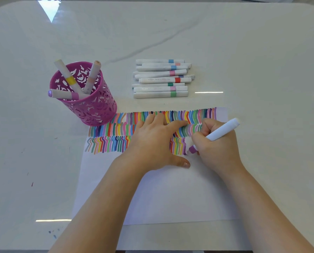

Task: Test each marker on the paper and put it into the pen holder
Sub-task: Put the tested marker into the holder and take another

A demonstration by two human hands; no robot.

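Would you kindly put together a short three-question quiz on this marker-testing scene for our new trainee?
1. True or false: the left hand lies flat on the paper.
2. How many markers stand in the holder? A: two. B: three. C: five.
3. Fill in the blank: the right hand grips a marker whose tip end is ___.

Key: 1 true; 2 B; 3 purple.
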